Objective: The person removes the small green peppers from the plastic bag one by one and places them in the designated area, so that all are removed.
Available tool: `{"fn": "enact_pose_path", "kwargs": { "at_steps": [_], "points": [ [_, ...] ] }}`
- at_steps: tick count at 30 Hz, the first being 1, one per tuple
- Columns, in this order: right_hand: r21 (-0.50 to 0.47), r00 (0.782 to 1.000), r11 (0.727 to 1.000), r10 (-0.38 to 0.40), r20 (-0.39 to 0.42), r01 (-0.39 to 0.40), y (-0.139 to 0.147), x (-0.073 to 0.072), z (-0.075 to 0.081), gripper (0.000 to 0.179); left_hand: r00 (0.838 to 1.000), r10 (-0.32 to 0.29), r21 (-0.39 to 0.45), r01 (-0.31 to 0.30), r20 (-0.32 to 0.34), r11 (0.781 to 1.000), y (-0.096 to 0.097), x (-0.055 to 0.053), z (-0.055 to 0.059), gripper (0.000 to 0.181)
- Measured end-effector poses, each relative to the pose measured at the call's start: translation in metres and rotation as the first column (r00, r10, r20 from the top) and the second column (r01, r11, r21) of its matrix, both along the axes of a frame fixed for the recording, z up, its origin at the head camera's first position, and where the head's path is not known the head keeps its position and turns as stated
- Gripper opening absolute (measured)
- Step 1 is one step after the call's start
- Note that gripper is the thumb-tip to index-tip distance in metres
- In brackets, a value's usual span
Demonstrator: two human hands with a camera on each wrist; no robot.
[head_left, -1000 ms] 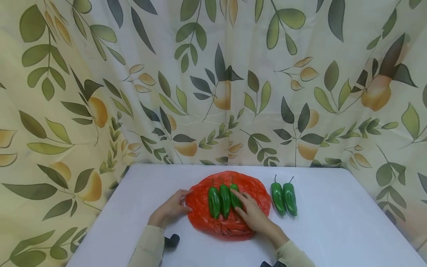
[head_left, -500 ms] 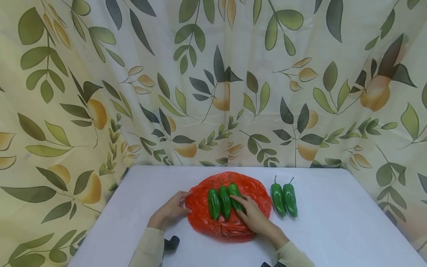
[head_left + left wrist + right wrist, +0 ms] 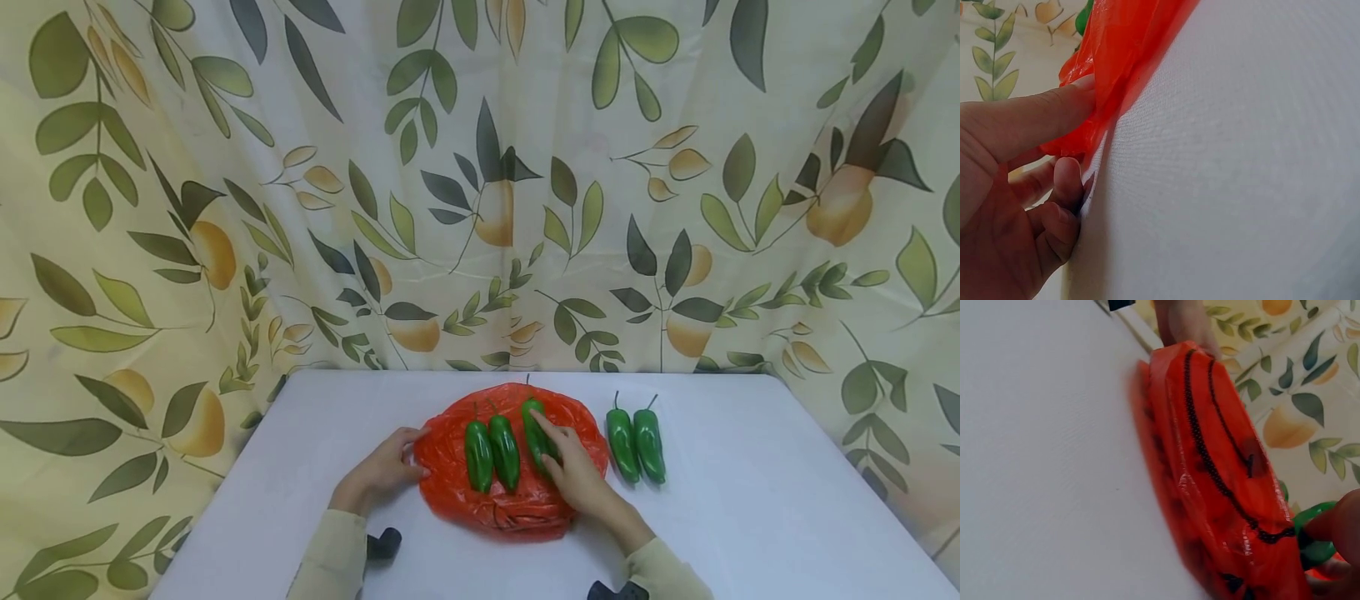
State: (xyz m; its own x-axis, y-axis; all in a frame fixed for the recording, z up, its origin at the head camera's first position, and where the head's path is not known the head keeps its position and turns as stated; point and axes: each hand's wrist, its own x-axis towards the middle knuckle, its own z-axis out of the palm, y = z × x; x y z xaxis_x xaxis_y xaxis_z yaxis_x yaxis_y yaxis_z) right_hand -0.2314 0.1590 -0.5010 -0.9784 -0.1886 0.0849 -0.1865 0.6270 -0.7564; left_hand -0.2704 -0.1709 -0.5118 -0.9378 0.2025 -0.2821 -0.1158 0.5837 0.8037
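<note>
A round, flat object wrapped in crinkled red plastic (image 3: 442, 475) lies on the white table. On it are three glossy green chili peppers; two of them, one at the left (image 3: 478, 457) and one beside it (image 3: 505, 454), lie side by side. My right hand (image 3: 581, 479) holds the third chili pepper (image 3: 534, 427) between thumb and fingers, over the right half of the red plastic. At the left rim, my left hand (image 3: 378, 473) pinches the red plastic edge (image 3: 1116, 56). Black beaded lines (image 3: 1200, 450) show through the plastic in the right wrist view.
Two more green chili peppers, a left one (image 3: 622, 446) and a right one (image 3: 649, 446), lie on the white table (image 3: 750, 500) to the right. A leaf-and-fruit patterned curtain (image 3: 480, 250) hangs behind the table and along its left side.
My right hand has shifted the third chili pepper rightward, away from the other two on the red plastic, and a gap now shows between them. My left hand stays at the rim.
</note>
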Motion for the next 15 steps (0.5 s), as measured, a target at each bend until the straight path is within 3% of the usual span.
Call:
{"fn": "enact_pose_path", "kwargs": {
  "at_steps": [4,15],
  "points": [
    [-0.009,0.999,1.000,-0.023,0.037,0.024,0.003,-0.001,0.004,0.080,1.000,-0.001,0.002,0.001,0.004,1.000,0.000,0.000,0.000,0.065],
    [-0.061,0.997,0.998,-0.018,0.072,0.023,0.007,-0.002,0.013,0.081,1.000,0.017,0.020,-0.017,0.026,1.000,0.000,0.000,0.000,0.065]
  ]
}}
